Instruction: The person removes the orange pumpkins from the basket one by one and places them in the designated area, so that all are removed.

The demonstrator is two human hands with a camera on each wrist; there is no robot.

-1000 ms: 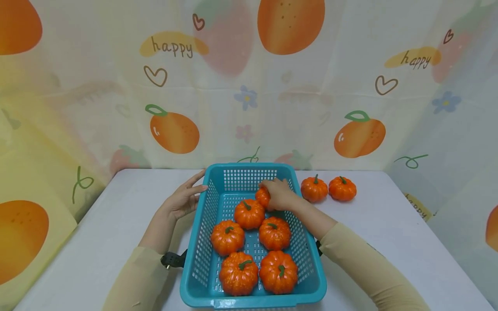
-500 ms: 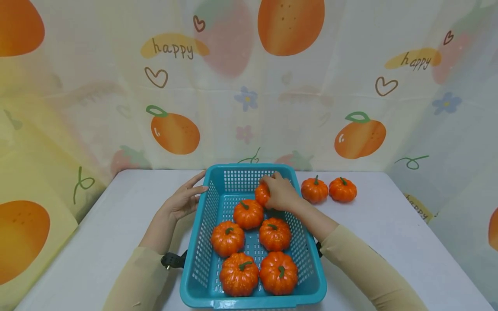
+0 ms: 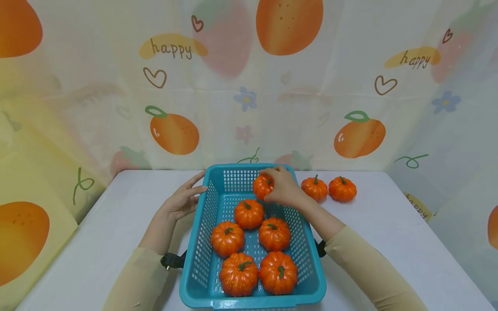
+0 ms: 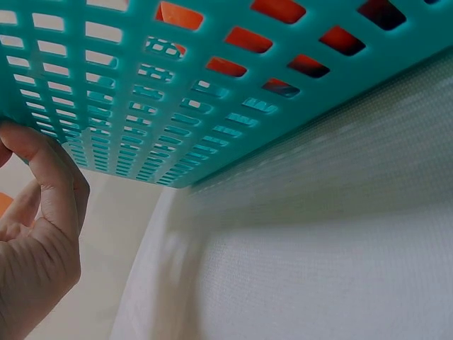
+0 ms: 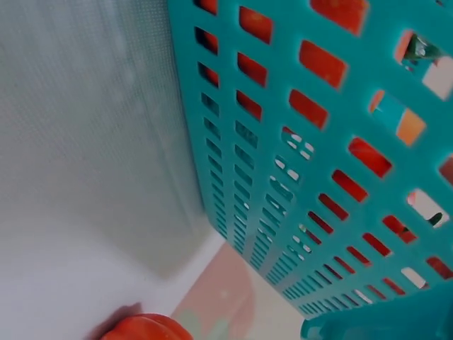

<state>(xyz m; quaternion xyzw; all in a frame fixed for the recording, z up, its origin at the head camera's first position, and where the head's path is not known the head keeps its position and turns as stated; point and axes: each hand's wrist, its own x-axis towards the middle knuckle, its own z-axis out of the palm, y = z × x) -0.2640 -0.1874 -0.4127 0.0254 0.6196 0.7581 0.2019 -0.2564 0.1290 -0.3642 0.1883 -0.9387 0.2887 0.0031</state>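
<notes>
In the head view, my right hand (image 3: 285, 188) is over the far right part of a blue plastic basket (image 3: 253, 301), gripping a small orange pumpkin (image 3: 262, 186) with a green stem. Several other pumpkins sit in the basket, including one pumpkin (image 3: 249, 214) just nearer than the held one. My left hand (image 3: 183, 199) touches the basket's left rim from outside, its fingers extended toward the far end. The left wrist view has the left hand (image 4: 46, 227) beside the perforated basket wall (image 4: 141, 92). The right hand itself is hidden in the right wrist view.
Two more pumpkins, a nearer pumpkin (image 3: 314, 188) and a farther-right pumpkin (image 3: 343, 189), stand on the white table (image 3: 389, 242) right of the basket. A fruit-patterned cloth (image 3: 288, 125) hangs behind the table.
My right hand has risen slightly with the pumpkin, which has tilted so that its stem shows. The left hand and the basket stay where they were.
</notes>
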